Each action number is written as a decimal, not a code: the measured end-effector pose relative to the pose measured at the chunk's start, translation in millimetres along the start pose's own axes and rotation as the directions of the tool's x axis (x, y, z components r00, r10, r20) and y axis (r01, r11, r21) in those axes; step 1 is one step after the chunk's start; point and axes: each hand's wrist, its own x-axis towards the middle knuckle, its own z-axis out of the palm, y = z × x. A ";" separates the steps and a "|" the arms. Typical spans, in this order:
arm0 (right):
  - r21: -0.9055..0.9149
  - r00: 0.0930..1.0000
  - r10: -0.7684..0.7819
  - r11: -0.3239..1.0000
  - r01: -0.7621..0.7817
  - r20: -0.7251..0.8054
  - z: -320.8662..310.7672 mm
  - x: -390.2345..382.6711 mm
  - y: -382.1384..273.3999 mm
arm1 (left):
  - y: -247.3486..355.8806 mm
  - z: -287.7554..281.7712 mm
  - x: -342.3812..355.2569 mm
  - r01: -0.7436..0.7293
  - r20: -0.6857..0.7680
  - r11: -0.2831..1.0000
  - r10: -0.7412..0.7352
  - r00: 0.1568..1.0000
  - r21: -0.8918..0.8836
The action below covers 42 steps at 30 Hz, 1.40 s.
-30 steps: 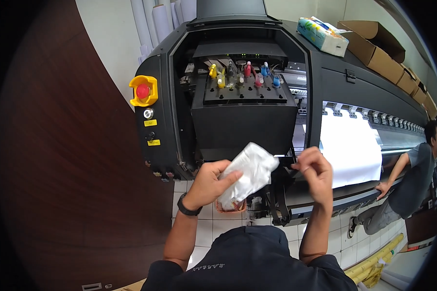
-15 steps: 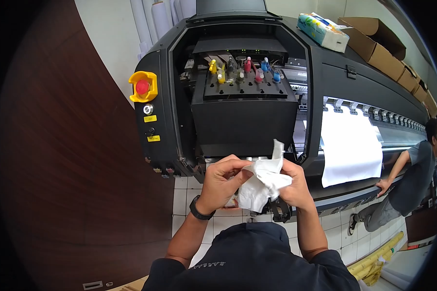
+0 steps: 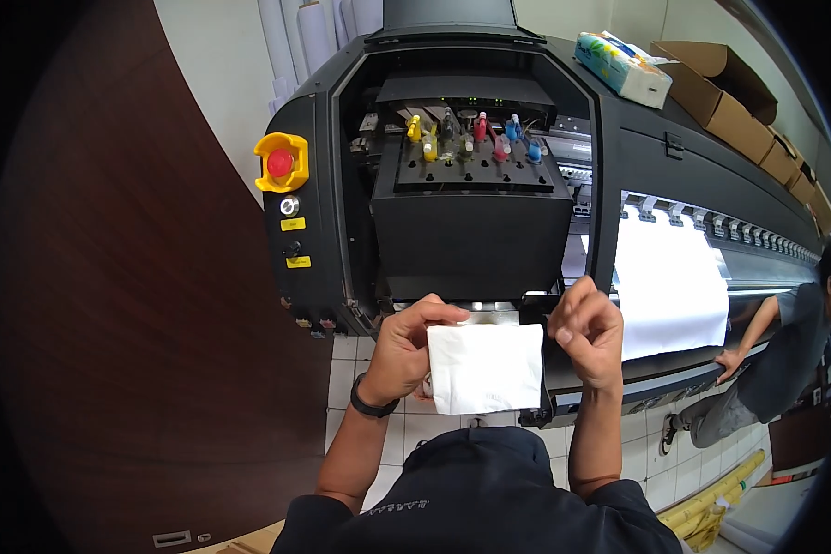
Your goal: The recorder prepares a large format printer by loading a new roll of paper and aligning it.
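Observation:
A white paper tissue (image 3: 486,369), folded into a flat square, hangs from my left hand (image 3: 404,346). The thumb and fingers of that hand pinch its upper left corner; a dark watch is on the wrist. My right hand (image 3: 589,334) is raised just to the right of the tissue, apart from it. Its fingers are curled in toward the palm, with nothing visible in them. Beyond both hands stands the open end of a large black printer (image 3: 471,240), with yellow, black, red and blue ink tube fittings (image 3: 482,127) on top of its carriage.
On the printer's left end sits a red emergency button (image 3: 280,163) in a yellow guard. White print sheet (image 3: 672,286) drapes over its right front. A tissue pack (image 3: 623,69) and open cardboard boxes (image 3: 729,97) lie on top. Another person (image 3: 785,342) leans at the far right.
The crumpled tissue has been spread into a flat square. My right hand has let go of it and moved up and right; my left hand still holds it.

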 end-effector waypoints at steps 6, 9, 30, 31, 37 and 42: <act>-0.243 0.949 0.262 0.946 -0.215 0.177 18.8 11.5 -10.9 | 14.1 3.5 5.6 -0.036 0.136 0.961 -0.001 0.991 0.274; -0.558 0.882 0.390 0.808 -0.190 0.265 32.9 16.6 -26.3 | 3.9 -1.5 3.6 -0.062 0.148 0.957 0.020 0.989 0.282; -0.552 0.875 0.438 0.791 -0.265 0.207 34.3 9.2 -11.6 | 3.1 12.7 8.6 0.267 -0.191 0.963 -0.258 0.947 0.022; -0.522 0.897 0.386 0.822 -0.228 0.215 35.4 7.3 -9.4 | -0.7 10.7 7.5 0.268 -0.190 0.963 -0.260 0.947 0.021; -0.452 0.869 0.447 0.834 -0.317 0.215 35.4 3.5 -10.0 | -18.1 13.1 0.8 0.190 -0.268 0.980 -0.201 0.942 -0.064; -0.495 0.916 0.388 0.819 -0.290 0.105 30.6 -1.1 3.1 | -26.0 25.0 -4.8 0.259 -0.270 0.949 -0.301 0.915 -0.180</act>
